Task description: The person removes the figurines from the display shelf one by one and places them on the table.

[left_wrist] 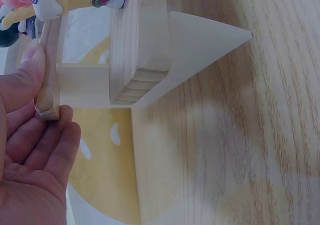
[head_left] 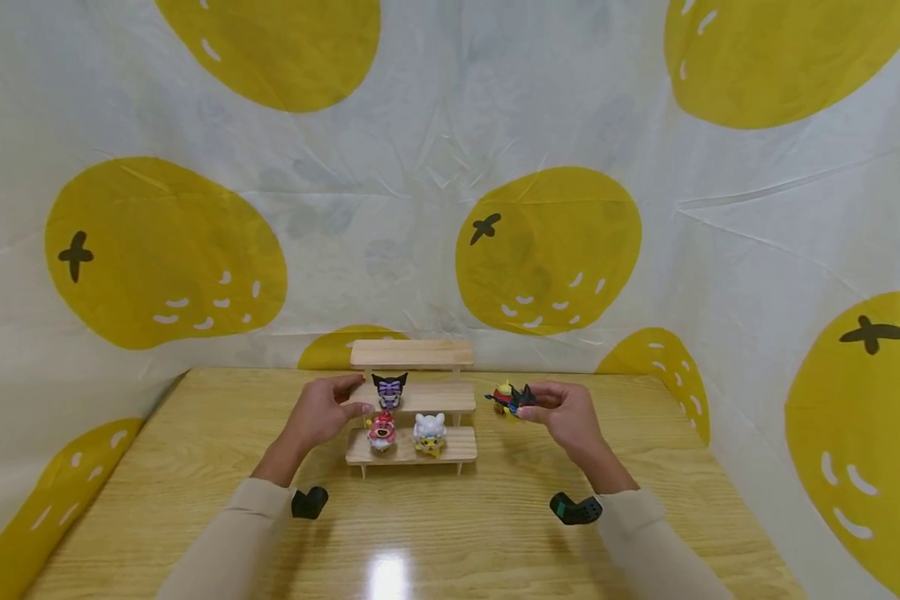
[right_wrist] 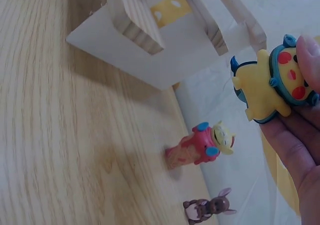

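A three-tier wooden display stand stands on the table. My left hand pinches the left end of its middle tier, thumb on top and fingers beneath in the left wrist view. A black-and-purple figurine sits on that tier. Below it, on the lowest tier, are a pink bear figurine and a yellow figurine in a white hood. To the right of the stand, my right hand holds a yellow figurine in a dark blue hood between thumb and fingers, raised above the table.
On the table behind the right hand stand a pink-red figurine with a pale yellow face and a brown long-eared figurine. A white cloth printed with yellow fruit hangs behind and beside the wooden table.
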{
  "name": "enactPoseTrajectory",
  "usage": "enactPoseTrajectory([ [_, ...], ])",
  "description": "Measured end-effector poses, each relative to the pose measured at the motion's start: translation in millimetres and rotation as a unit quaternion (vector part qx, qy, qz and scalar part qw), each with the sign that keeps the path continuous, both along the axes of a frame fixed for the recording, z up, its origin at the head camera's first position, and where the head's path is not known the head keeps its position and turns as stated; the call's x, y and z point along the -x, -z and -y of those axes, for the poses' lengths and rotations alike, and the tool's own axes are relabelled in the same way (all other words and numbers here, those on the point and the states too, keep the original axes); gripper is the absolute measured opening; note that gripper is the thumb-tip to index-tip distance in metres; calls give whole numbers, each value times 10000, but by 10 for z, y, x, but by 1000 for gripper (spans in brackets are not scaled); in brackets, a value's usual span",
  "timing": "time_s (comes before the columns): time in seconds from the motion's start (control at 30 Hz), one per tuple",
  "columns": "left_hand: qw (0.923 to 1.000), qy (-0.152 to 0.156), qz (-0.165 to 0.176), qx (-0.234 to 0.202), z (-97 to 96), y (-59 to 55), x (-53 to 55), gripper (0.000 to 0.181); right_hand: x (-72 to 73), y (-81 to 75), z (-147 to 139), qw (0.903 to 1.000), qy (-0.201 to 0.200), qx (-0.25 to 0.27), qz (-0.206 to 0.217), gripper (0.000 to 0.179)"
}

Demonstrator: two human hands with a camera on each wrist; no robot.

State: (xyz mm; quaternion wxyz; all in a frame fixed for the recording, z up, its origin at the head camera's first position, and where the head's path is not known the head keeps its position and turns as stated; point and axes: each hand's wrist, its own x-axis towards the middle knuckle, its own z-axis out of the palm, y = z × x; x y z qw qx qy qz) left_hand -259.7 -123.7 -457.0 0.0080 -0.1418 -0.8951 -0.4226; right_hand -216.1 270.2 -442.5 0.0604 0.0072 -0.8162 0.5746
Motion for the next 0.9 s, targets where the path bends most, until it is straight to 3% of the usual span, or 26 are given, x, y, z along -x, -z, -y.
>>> enactPoseTrajectory([
  [0.9,10000,-63,-6,-46,-4,27,18,53,57,232,-362,9994,132,-291,130,39],
])
